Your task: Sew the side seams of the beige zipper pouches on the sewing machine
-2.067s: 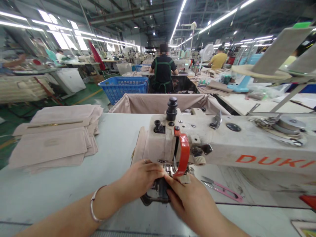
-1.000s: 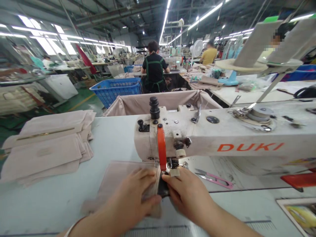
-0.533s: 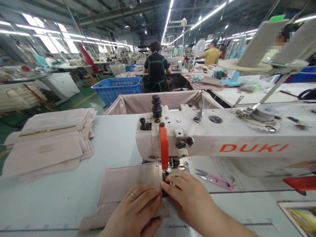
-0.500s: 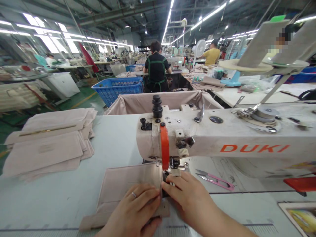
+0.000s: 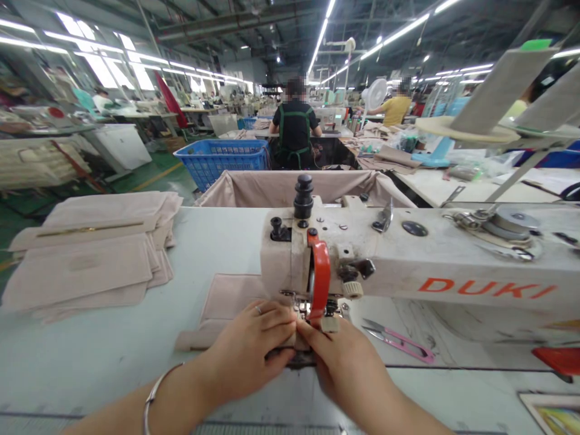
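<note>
A beige fabric piece [image 5: 231,297] lies flat under the head of a white sewing machine [image 5: 385,248], its right edge at the presser foot [image 5: 302,309]. My left hand [image 5: 251,335], with a ring and a bangle, presses on the fabric left of the foot. Its fingers are together and the thumb is tucked at the near edge. My right hand [image 5: 347,353] is closed at the fabric's right edge, index fingertip close to the foot. Part of that hand sits behind the orange finger guard [image 5: 319,281]. Pink-handled thread snips [image 5: 401,343] lie to its right.
A stack of beige fabric pieces [image 5: 109,260] rests on the table's left. Behind the machine hangs a beige cloth-lined bin [image 5: 272,187], with a blue basket [image 5: 222,158] beyond it. Thread cones [image 5: 502,90] stand at right. A co-worker [image 5: 295,127] sits ahead, facing away.
Both hands and the fabric have moved away from me, deeper under the machine head. The orange guard appears swung toward the right. The view has shifted slightly.
</note>
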A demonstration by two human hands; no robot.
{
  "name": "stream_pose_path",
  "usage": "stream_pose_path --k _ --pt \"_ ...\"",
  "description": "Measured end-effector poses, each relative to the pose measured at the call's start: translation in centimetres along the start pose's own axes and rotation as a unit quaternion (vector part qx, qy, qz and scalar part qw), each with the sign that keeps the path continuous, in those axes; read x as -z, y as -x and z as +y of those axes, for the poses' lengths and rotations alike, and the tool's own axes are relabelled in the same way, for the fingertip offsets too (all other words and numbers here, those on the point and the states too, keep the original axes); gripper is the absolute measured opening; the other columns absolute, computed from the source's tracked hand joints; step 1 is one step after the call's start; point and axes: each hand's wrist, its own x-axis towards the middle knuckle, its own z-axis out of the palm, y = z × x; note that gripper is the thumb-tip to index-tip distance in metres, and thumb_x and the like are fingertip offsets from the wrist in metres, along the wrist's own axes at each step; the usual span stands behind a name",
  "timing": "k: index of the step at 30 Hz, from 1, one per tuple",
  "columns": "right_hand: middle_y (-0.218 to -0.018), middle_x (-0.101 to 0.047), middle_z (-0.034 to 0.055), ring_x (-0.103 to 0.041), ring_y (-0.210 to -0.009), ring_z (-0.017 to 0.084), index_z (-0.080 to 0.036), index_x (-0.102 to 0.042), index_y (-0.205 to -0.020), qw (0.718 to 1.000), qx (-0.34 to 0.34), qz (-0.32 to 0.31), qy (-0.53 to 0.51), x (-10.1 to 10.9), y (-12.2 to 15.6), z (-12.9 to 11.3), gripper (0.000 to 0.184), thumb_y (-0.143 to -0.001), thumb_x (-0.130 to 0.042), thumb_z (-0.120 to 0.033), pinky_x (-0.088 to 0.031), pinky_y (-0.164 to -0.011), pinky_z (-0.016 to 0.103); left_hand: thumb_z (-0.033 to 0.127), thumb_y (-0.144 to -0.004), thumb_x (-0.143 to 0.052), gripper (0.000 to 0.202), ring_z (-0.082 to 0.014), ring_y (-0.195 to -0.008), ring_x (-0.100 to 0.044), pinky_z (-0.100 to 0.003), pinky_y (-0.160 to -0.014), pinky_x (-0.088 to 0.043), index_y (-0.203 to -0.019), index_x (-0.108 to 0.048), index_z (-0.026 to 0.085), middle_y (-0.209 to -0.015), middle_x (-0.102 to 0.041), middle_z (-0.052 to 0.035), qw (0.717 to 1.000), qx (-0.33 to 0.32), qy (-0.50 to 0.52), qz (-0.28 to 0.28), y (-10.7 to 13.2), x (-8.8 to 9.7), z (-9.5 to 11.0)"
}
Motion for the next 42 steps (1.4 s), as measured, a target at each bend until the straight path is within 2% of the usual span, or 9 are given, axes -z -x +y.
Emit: stream_pose_path --k 5,10,13,17,21,23,25,31,42 --pt "-0.116 -0.064 0.0107 -0.059 -0.099 0.029 -0.022 -0.057 -0.134 1.0 -0.015 -0.013 -0.002 0.5 -0.2 -0.3 0.059 -0.082 -0.047 0.001 -0.055 -0.084 0.045 0.024 -0.094 -0.062 0.016 -0.0252 -0.105 -0.067 -0.04 -0.097 -0.054 -0.107 -0.069 0.021 -0.111 -0.074 -0.0061 1.0 -0.006 0.008 -0.025 -0.5 -0.1 -1.4" --pt "-0.103 -0.062 0.0118 -0.055 -0.093 0.028 -0.015 -0.064 -0.109 0.996 -0.025 0.08 -0.005 1.8 -0.2 -0.2 0.028 -0.09 -0.045 -0.005 -0.051 -0.08 0.043 0.03 -0.101 -0.054 0.022 -0.0245 -0.109 -0.065 -0.041 -0.097 -0.054 -0.117 -0.068 0.022 -0.12 -0.07 -0.0044 0.995 -0.022 -0.048 -0.084 0.0 1.0 -2.8" --pt "-0.093 -0.062 0.0097 -0.052 -0.09 0.029 -0.016 -0.063 -0.091 0.994 -0.042 0.092 0.047 2.3 -0.4 0.4 0.014 -0.093 -0.051 -0.01 -0.047 -0.079 0.043 0.025 -0.103 -0.051 0.021 -0.0209 -0.103 -0.066 -0.036 -0.096 -0.054 -0.111 -0.07 0.022 -0.112 -0.073 -0.0033 0.998 -0.022 -0.044 -0.039 0.5 1.0 -2.9" --pt "-0.074 -0.057 0.0058 -0.05 -0.081 0.027 -0.02 -0.059 -0.071 0.988 -0.08 0.09 0.091 2.4 -0.4 0.6 0.022 -0.093 -0.06 -0.019 -0.042 -0.074 0.041 0.022 -0.104 -0.05 0.021 -0.0175 -0.095 -0.069 -0.033 -0.091 -0.056 -0.107 -0.071 0.022 -0.105 -0.075 -0.0033 0.999 -0.028 -0.02 0.011 0.7 0.0 -1.6" --pt "-0.088 -0.064 0.0055 -0.054 -0.087 0.025 -0.018 -0.065 -0.091 0.996 0.006 0.087 -0.02 1.8 -0.3 -0.3 0.008 -0.095 -0.06 -0.015 -0.043 -0.08 0.038 0.023 -0.104 -0.05 0.021 -0.0169 -0.093 -0.072 -0.033 -0.089 -0.057 -0.106 -0.071 0.022 -0.104 -0.077 -0.0007 1.0 -0.006 -0.005 0.016 0.4 -0.5 -0.2" --pt "-0.093 -0.066 0.0042 -0.056 -0.089 0.023 -0.019 -0.066 -0.101 0.994 0.033 0.077 -0.067 1.4 -0.3 -0.6 0.015 -0.095 -0.058 -0.008 -0.045 -0.081 0.035 0.023 -0.105 -0.049 0.022 -0.0164 -0.089 -0.072 -0.032 -0.085 -0.057 -0.101 -0.071 0.022 -0.1 -0.078 0.0007 1.0 0.002 0.007 0.016 0.3 -0.5 0.0" --pt "-0.092 -0.068 0.0036 -0.058 -0.089 0.022 -0.02 -0.067 -0.101 0.993 0.031 0.087 -0.078 1.1 -0.4 -0.8 0.018 -0.094 -0.058 -0.005 -0.046 -0.081 0.033 0.022 -0.104 -0.049 0.023 -0.016 -0.087 -0.072 -0.032 -0.085 -0.057 -0.098 -0.071 0.022 -0.099 -0.078 0.0012 1.0 0.005 0.015 0.016 0.1 -0.6 -0.2" --pt "-0.088 -0.067 0.0036 -0.06 -0.081 0.02 -0.021 -0.068 -0.095 0.992 0.028 0.117 -0.033 0.9 -1.2 -0.3 0.02 -0.089 -0.062 -0.003 -0.047 -0.07 0.029 0.013 -0.097 -0.058 0.018 -0.0171 -0.094 -0.071 -0.032 -0.091 -0.055 -0.099 -0.073 0.023 -0.102 -0.078 0.0018 0.999 0.028 0.022 0.0 -0.6 -1.0 -1.2" --pt "-0.098 -0.07 0.0094 -0.064 -0.089 0.023 -0.021 -0.071 -0.108 0.99 0.041 0.112 0.071 0.7 -2.1 0.4 0.03 -0.087 -0.06 -0.003 -0.054 -0.077 0.032 0.012 -0.089 -0.066 0.017 -0.0223 -0.089 -0.072 -0.037 -0.085 -0.057 -0.09 -0.077 0.025 -0.093 -0.078 -0.0002 0.996 0.086 -0.011 -0.009 -1.3 -1.7 -3.0"
